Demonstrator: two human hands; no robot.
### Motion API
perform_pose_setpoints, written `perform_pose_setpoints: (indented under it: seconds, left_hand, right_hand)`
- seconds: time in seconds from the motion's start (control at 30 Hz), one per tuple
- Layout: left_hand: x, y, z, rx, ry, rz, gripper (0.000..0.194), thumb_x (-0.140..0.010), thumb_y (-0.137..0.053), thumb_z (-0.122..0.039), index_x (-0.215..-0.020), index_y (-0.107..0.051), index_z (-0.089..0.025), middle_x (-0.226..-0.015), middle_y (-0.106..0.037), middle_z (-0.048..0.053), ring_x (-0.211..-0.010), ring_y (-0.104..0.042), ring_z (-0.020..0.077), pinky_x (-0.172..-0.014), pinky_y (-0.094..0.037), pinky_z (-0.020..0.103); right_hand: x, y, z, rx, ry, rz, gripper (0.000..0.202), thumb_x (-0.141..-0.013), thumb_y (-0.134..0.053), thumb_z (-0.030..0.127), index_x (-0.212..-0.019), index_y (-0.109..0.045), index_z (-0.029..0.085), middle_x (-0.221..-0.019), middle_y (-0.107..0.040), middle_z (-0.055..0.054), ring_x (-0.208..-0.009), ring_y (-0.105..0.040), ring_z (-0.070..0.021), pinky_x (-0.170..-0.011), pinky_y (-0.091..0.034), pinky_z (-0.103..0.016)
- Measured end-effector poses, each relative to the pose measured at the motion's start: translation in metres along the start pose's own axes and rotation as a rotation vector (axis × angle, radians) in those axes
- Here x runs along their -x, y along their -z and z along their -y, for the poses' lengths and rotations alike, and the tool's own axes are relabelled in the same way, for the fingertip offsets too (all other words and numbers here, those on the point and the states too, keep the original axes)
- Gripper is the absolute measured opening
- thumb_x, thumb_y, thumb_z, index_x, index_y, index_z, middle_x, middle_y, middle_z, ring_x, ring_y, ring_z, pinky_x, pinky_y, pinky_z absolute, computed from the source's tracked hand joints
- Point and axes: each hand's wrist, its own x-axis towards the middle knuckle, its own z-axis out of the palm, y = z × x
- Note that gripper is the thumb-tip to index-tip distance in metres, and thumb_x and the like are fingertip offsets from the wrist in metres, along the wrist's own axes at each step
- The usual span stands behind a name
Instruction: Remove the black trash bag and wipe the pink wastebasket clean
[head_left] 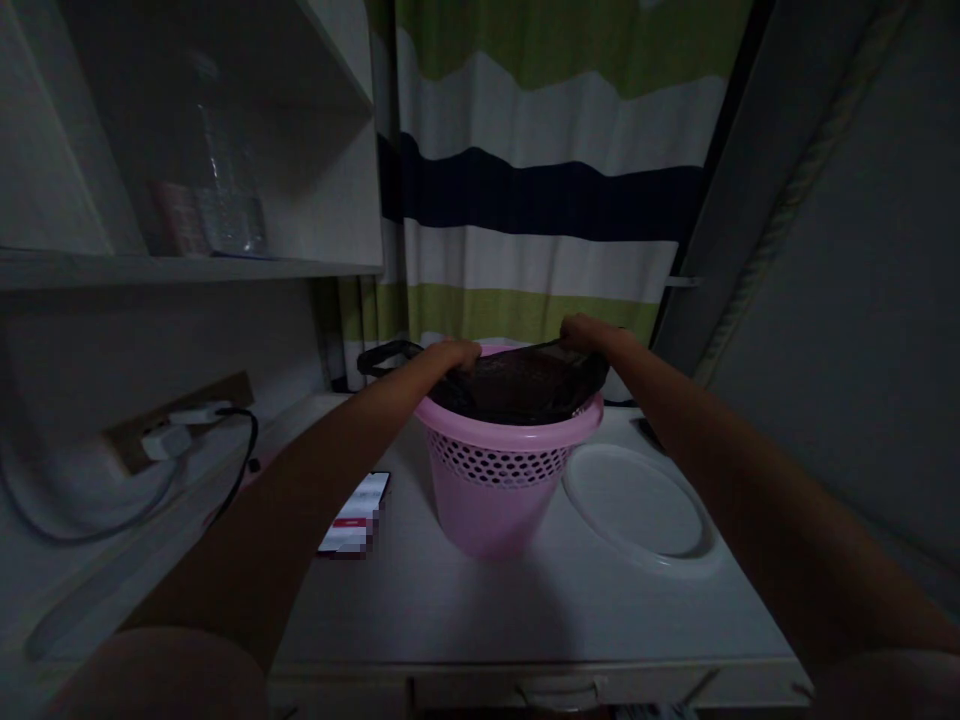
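A pink basket (491, 510) with a band of holes below its rim stands upright on the white tabletop. Inside its mouth lies a black plastic bag (517, 385), with a loop of it sticking out past the rim at the left. My left hand (456, 356) is closed on the bag at the left of the basket's opening. At the far right side of the rim, my right hand (589, 335) grips the bag too, with its fingers partly hidden.
A round white lid (645, 505) lies right of the basket. A lit phone (358, 515) is at the left, near plugs in a wall socket (176, 425). A shelf (300, 268) with a clear bottle (229, 200) hangs upper left. Behind is a striped curtain (540, 260).
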Motion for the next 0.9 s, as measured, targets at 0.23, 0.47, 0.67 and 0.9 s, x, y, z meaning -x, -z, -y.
perform_pose_setpoints:
  seconds: [0.23,0.47,0.67,0.9]
  left_hand:
    - [0.01,0.019,-0.003,0.19,-0.031,-0.155,0.028,-0.067,-0.058,-0.018,-0.091,-0.064,-0.006,-0.084,-0.064,0.009,-0.067,-0.055,0.0156,-0.055,-0.038,0.022]
    - [0.009,0.031,0.024,0.212,0.086,-0.42,0.027,-0.066,-0.059,-0.019,-0.091,-0.061,-0.009,-0.085,-0.062,0.008,-0.076,-0.055,0.0175,-0.063,-0.039,0.023]
    - [0.026,0.04,0.033,0.165,0.098,-0.564,0.028,-0.073,-0.044,-0.011,-0.096,-0.059,-0.008,-0.091,-0.062,0.013,-0.084,-0.057,0.0199,-0.071,-0.041,0.027]
    - [0.096,0.079,0.02,0.16,-0.394,-0.316,0.031,-0.073,-0.05,-0.022,-0.1,-0.062,-0.014,-0.097,-0.064,0.006,-0.087,-0.057,0.0169,-0.079,-0.04,0.026]
  right_hand:
    - [0.011,0.021,0.019,0.264,0.081,-0.15,0.026,-0.077,-0.047,0.017,-0.095,-0.066,0.016,-0.096,-0.064,-0.013,-0.084,-0.059,-0.0232,-0.071,-0.044,-0.031]
    - [0.023,0.034,0.005,0.309,0.026,-0.249,0.031,-0.081,-0.045,0.025,-0.105,-0.062,0.014,-0.1,-0.062,-0.017,-0.09,-0.057,-0.0277,-0.074,-0.044,-0.036]
    - [0.031,0.037,-0.011,0.293,-0.023,-0.209,0.029,-0.078,-0.048,0.02,-0.103,-0.063,0.015,-0.099,-0.063,-0.014,-0.09,-0.058,-0.0249,-0.077,-0.044,-0.034]
    - [0.078,0.06,0.005,0.138,0.467,0.067,0.034,-0.079,-0.05,0.028,-0.111,-0.059,0.021,-0.126,-0.05,-0.006,-0.11,-0.049,-0.0225,-0.091,-0.038,-0.033]
